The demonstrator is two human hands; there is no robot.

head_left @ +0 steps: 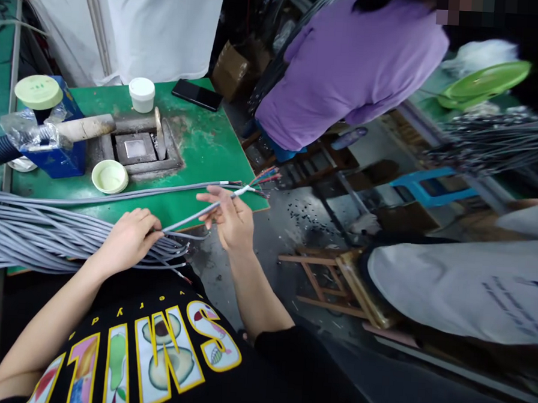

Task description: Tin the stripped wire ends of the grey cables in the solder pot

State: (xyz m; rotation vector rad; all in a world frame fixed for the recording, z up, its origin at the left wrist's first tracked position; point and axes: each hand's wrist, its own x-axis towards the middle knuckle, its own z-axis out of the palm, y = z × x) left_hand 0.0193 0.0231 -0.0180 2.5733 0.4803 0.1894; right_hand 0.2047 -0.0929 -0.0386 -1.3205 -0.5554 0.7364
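A grey cable (189,221) runs up to the right between my two hands. My left hand (134,236) is closed on it, above a thick bundle of grey cables (37,231) lying along the table's front edge. Near the cable's end, my right hand (232,220) pinches it between thumb and fingers, the other fingers spread. Past that hand, thin coloured wires (265,177) fan out from the white end of the jacket. A few separate grey cables (161,191) lie on the table just behind.
On the green table (218,145) sit a solder pot (137,149), a white tub (142,94), a pale green dish (110,176), a phone (197,95) and a fume hose (83,128). A person in purple (348,67) and one in grey (463,284) are at right, near a wooden stool (319,279).
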